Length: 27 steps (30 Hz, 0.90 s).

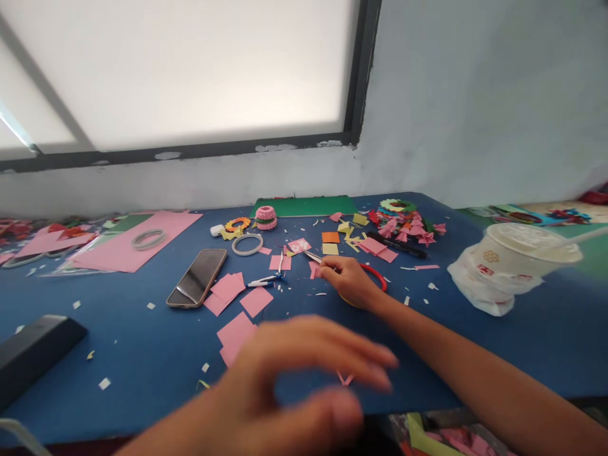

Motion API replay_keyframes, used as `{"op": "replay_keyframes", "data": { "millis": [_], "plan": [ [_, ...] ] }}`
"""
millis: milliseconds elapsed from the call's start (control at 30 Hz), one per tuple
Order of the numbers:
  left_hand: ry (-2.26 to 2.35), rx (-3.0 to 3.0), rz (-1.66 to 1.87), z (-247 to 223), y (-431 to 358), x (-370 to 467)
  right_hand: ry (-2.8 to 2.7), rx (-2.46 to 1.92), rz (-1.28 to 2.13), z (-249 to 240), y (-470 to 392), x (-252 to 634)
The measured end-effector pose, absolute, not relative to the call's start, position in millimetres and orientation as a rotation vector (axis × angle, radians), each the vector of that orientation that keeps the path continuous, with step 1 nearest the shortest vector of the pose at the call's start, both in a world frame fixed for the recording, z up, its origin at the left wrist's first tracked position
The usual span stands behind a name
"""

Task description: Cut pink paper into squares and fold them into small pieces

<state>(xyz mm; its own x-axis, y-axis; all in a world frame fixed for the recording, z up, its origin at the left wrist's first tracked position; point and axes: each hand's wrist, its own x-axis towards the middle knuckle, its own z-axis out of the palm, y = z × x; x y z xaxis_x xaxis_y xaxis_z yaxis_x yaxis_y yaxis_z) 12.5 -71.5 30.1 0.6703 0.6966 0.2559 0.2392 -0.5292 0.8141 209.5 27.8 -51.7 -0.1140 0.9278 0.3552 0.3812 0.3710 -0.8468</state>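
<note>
My right hand (349, 280) is closed over a pair of scissors (377, 277) on the blue table. Their red handle loop shows behind the hand, and the metal blades point left toward a small pink paper piece with white marks (299, 246). My left hand (289, 373) is raised in the foreground, blurred, its fingers stretched out and thumb apart, with nothing in it. Beyond it lie pink paper squares (256, 301), partly hidden by the hand. Blue-and-white pens or a similar tool (264, 280) rest near the squares. Orange (330, 237) and yellow paper squares lie past the scissors.
A phone (197, 278) and tape rolls (247, 244) lie left of centre. Pink sheets (137, 244) spread at the left. Folded pink paper pieces (411, 227) are heaped at the back right, near a bagged cup with a straw (503, 266). A dark box-like object (40, 354) sits front left.
</note>
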Motion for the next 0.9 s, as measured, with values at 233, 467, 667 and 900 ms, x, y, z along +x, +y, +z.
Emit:
{"op": "replay_keyframes", "data": {
  "millis": [233, 467, 667, 900],
  "plan": [
    [1.183, 2.872, 0.319, -2, 98, 7, -1.378, -1.073, 1.198, -54, 31, 205],
    [1.062, 2.916, 0.249, -39, 157, 13, -1.196, -1.028, 1.322, -55, 35, 206],
    [1.081, 2.84, 0.352, -34, 168, 27, -1.065, -0.99, 1.399, -55, 40, 210],
    [1.062, 2.555, 0.536, -14, 110, 25, -1.097, -0.914, 1.425, -38, 32, 214]
  ]
}}
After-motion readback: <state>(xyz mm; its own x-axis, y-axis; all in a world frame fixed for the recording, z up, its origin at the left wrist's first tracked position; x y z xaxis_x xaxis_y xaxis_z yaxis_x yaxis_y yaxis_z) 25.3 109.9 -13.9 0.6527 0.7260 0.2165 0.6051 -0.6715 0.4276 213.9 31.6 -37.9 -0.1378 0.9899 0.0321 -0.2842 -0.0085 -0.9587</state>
